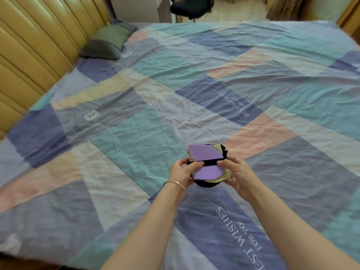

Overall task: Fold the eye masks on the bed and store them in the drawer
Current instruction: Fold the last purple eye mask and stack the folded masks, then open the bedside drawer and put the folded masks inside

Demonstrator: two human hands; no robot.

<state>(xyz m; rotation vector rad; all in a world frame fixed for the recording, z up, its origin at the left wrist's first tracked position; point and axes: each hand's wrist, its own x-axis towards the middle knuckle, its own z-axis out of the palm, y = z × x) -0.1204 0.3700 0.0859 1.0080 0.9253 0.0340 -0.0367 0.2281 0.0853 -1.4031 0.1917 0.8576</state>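
**Keep the folded stack together before it goes to the drawer**

Both hands hold a small stack of folded eye masks [206,166] over the bed [253,84], near the 6 o'clock edge of the view. The top mask is purple, a pale yellow one shows under it at 4 o'clock, and black fabric shows at the bottom and at 1 o'clock. I cannot tell how many masks are in the stack, perhaps 3. A black strap [209,164] crosses the purple mask from 9 o'clock to 3 o'clock.

The left hand [185,172] grips the stack from the 9 o'clock side, its thumb lying on the strap and its fingers curled under the stack. The right hand [236,175] pinches the stack from the 3 o'clock side, its thumb tip on the other end of the strap. So both grips are closed on the masks, not spread.

In my judgement the step is to secure the fold. To do it well, the thumbs should press the strap flat, so the layers do not slide apart; the yellow edge already sticks out a little. The soft fabric will probably spring open if 1 hand releases too early.

No drawer is visible here. A grey and green pillow [109,42] lies at 10 o'clock by the headboard [29,45], well apart from the hands.
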